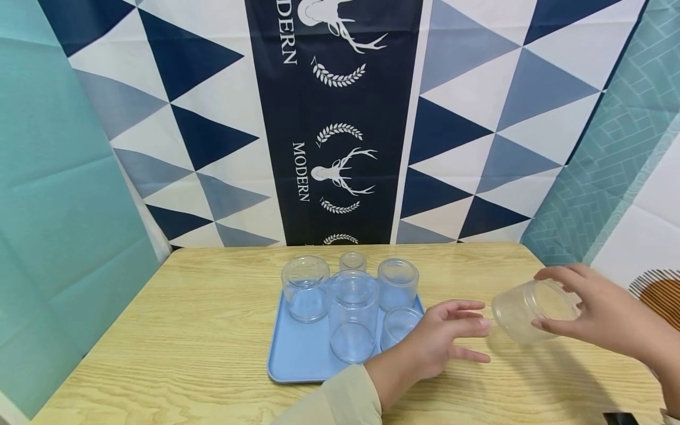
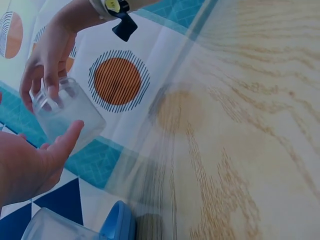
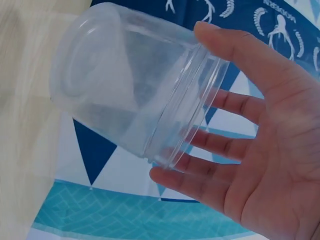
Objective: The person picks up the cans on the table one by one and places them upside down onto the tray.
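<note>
A clear jar (image 1: 514,313) with a threaded neck is held tilted above the right of the table. My right hand (image 1: 600,313) grips it around the neck, thumb on one side and fingers on the other, as the right wrist view shows with the jar (image 3: 110,75) nearest the camera. My left hand (image 1: 451,336) reaches toward the jar's base with fingers spread and holds nothing. In the head view it is apart from the jar. Behind the left forearm lies a blue tray (image 1: 292,360) bearing several clear jars, among them a tall jar (image 1: 353,319) in front.
On the tray also stand a wide jar (image 1: 306,295) at back left, a small jar (image 1: 353,261) at the back, and a jar (image 1: 398,289) at back right. A low jar (image 1: 397,324) is partly hidden by my left arm. Patterned cloth (image 1: 340,118) hangs behind the wooden table (image 1: 186,342).
</note>
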A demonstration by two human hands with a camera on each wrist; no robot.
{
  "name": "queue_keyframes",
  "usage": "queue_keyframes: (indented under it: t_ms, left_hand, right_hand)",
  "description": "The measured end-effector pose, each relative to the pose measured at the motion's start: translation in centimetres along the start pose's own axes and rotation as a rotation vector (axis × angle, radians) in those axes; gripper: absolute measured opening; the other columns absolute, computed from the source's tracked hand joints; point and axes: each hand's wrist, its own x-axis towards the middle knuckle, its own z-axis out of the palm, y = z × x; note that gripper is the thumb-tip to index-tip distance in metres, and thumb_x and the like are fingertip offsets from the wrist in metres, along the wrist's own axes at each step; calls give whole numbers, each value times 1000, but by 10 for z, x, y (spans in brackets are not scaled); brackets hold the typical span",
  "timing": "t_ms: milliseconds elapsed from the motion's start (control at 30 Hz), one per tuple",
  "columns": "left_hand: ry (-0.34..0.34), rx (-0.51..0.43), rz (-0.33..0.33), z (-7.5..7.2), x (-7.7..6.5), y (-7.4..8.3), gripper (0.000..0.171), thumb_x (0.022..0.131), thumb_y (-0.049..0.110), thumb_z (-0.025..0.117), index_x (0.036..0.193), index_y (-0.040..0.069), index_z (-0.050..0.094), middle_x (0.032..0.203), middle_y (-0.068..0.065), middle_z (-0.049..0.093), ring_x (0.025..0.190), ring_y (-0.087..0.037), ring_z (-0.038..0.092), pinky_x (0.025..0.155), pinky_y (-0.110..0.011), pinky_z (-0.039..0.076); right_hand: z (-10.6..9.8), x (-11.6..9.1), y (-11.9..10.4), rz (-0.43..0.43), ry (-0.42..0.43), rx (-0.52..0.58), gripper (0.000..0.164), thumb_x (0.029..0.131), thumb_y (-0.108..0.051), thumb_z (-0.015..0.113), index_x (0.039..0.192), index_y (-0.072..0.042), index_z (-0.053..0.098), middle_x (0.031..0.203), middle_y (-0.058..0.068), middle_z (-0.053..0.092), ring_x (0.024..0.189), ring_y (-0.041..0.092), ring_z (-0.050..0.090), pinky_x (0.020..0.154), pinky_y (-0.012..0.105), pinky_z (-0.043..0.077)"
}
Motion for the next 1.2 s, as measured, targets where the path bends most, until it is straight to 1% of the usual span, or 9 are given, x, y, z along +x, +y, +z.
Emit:
queue_keyframes:
  t_ms: [67,200,300,400,500,567,767,967,1200]
  left_hand:
    - [-5,-38,-14,-1,-1,2,29,90,4,63,119,10,64,112,-10,60,100,-27,61,79,-62,51]
    - [1,-106,-30,-3,-1,5,32,92,9,62,124,10,61,119,-11,57,106,-30,58,82,-68,46]
    - [10,-157,-35,-3,-1,6,37,92,11,62,128,12,58,124,-11,53,111,-33,55,84,-72,42]
    - [8,-201,-42,-4,-2,7,44,92,16,62,135,15,52,130,-14,48,118,-37,50,86,-74,38]
    - [-3,-244,-53,-4,-2,8,50,93,24,62,140,19,47,135,-15,44,120,-40,46,87,-76,35]
    - [-13,-263,-62,-4,-3,8,51,93,27,62,141,21,46,136,-15,43,119,-41,47,88,-77,34]
    - [-61,-288,-63,-3,-5,11,45,96,23,61,139,20,47,132,-10,50,116,-36,52,89,-77,32]
    - [-113,-299,-49,-3,-10,14,43,95,12,61,136,21,50,129,-10,56,115,-30,58,89,-75,32]
    - [-144,-294,-5,-5,-13,16,43,92,3,60,131,19,53,129,-9,56,112,-28,59,87,-73,35]
  right_hand:
    - [-2,-1,-3,-5,17,-4,70,62,-36,92,117,-9,58,113,21,55,88,39,57,54,35,51]
    - [-7,-4,-10,-23,54,4,70,61,-33,93,117,-8,58,113,17,55,90,38,56,55,33,52]
    - [-11,-6,-15,-60,106,12,72,59,-29,94,117,-9,58,112,12,55,94,20,52,55,29,51]
    - [-12,-7,-21,-119,155,36,74,54,-25,96,117,-11,59,111,5,55,96,1,45,57,19,50]
    - [-13,-8,-28,-178,183,75,77,50,-22,97,116,-12,59,111,0,54,99,-9,40,61,9,46]
    - [-14,-9,-33,-209,192,103,79,49,-19,97,117,-12,59,113,-3,52,102,-8,40,64,4,44]
    - [-16,-10,-49,-260,187,186,84,48,-12,97,122,-10,58,118,-11,50,104,-4,43,68,4,45]
    - [-20,-11,-63,-325,202,219,89,43,-5,97,124,-9,59,120,-4,52,104,0,47,72,5,46]
    - [-23,-12,-71,-364,218,202,91,42,-6,97,124,-6,59,122,1,52,110,0,46,76,5,46]
